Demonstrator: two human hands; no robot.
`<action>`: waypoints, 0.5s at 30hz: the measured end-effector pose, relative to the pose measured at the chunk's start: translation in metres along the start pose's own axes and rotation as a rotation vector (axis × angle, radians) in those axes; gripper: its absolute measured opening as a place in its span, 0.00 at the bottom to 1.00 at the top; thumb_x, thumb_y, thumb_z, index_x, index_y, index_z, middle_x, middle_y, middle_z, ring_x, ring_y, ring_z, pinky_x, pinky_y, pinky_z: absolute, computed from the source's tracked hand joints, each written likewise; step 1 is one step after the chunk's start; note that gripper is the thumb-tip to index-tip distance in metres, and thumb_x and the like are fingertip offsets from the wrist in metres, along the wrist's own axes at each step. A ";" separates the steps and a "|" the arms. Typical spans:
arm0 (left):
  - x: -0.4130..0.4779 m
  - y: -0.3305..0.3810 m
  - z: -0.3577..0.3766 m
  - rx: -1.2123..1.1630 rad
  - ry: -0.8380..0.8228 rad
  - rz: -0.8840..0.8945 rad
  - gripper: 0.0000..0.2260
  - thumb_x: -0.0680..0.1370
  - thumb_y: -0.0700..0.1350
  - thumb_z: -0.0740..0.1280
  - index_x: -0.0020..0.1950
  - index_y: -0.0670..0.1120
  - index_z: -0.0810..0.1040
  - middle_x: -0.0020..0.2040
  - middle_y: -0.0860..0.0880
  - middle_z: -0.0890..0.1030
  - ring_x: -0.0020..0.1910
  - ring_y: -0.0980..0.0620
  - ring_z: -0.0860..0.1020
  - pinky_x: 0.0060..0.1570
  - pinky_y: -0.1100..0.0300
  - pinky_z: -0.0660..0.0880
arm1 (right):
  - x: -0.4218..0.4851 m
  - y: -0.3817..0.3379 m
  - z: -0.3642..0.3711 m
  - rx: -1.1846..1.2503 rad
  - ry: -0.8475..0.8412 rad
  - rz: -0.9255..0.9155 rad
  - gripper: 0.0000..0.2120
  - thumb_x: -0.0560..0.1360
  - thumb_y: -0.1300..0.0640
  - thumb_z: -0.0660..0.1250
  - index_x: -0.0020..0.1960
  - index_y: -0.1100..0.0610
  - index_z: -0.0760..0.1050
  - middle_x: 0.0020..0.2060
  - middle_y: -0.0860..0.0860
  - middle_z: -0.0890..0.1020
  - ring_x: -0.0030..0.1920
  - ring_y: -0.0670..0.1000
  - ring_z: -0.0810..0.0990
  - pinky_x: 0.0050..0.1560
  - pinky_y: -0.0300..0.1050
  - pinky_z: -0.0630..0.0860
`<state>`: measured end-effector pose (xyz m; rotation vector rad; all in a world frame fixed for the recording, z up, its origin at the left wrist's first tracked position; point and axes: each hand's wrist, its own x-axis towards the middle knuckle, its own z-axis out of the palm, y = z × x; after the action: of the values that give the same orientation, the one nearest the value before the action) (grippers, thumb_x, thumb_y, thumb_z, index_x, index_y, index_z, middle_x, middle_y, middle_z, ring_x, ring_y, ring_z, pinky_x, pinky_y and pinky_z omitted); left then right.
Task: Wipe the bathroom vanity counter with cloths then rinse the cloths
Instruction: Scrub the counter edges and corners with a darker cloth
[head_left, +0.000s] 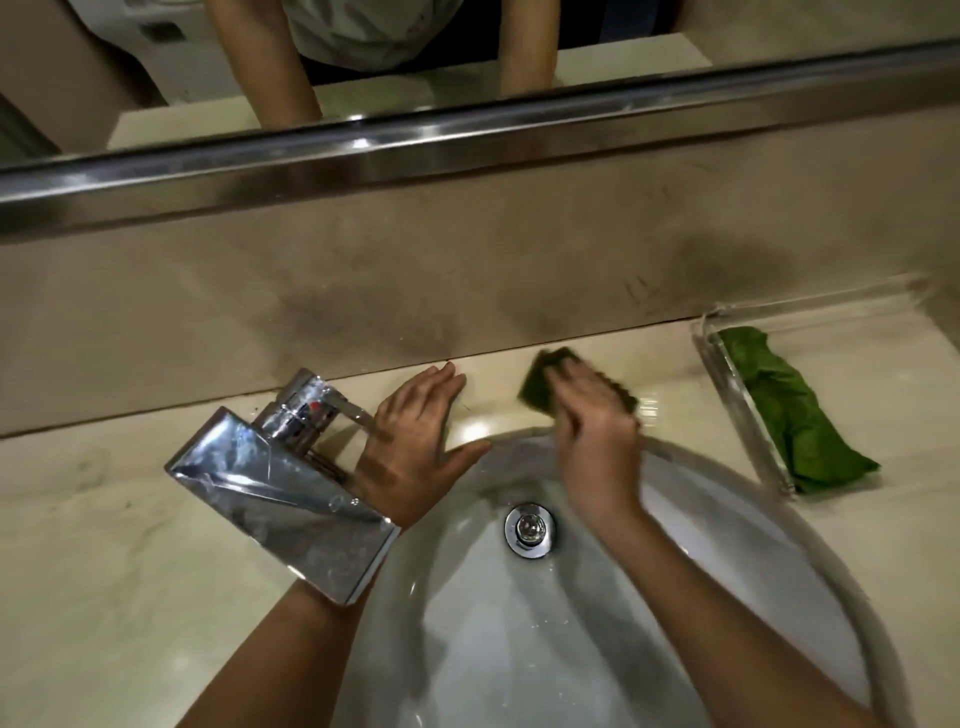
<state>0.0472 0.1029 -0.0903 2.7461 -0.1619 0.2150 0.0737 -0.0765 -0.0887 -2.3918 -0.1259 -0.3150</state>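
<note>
Now cloth (540, 382) under right hand (592, 421); left hand (415, 441) beside, flat.

Your left hand (415, 441) and right hand (592, 426) are bare, with no rings, watch or gloves. Both forearms are uncovered up to the lower edge of the view. In the mirror (104, 104) above the sink (519, 623), you wear a light, short-sleeved top.

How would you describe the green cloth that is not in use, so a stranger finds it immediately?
Start at the round sink. On the counter to its right stands a clear tray. The rolled green cloth lies in it, untouched, unlike the darker pad under the right hand.
</note>
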 end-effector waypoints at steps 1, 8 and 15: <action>0.000 0.000 0.000 -0.005 -0.003 -0.001 0.32 0.72 0.64 0.59 0.67 0.42 0.72 0.65 0.43 0.75 0.64 0.44 0.73 0.61 0.48 0.68 | -0.007 -0.017 0.014 0.030 -0.068 -0.057 0.18 0.71 0.71 0.65 0.59 0.61 0.77 0.59 0.58 0.78 0.62 0.56 0.75 0.67 0.42 0.63; 0.000 -0.007 0.001 -0.002 0.000 0.018 0.32 0.71 0.64 0.60 0.66 0.43 0.72 0.65 0.45 0.75 0.64 0.44 0.73 0.61 0.48 0.69 | 0.005 0.024 -0.027 0.063 -0.087 -0.048 0.17 0.72 0.72 0.64 0.59 0.61 0.78 0.60 0.56 0.78 0.62 0.54 0.76 0.67 0.40 0.63; -0.010 0.003 0.009 0.106 0.039 0.087 0.26 0.75 0.58 0.57 0.67 0.42 0.72 0.67 0.44 0.74 0.67 0.47 0.68 0.64 0.49 0.66 | 0.010 0.037 -0.052 0.071 -0.052 0.019 0.15 0.74 0.71 0.63 0.58 0.61 0.78 0.59 0.57 0.79 0.61 0.52 0.75 0.65 0.36 0.63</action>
<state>0.0386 0.0978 -0.0996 2.8407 -0.2668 0.3082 0.0798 -0.1384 -0.0725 -2.3298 -0.1366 -0.2355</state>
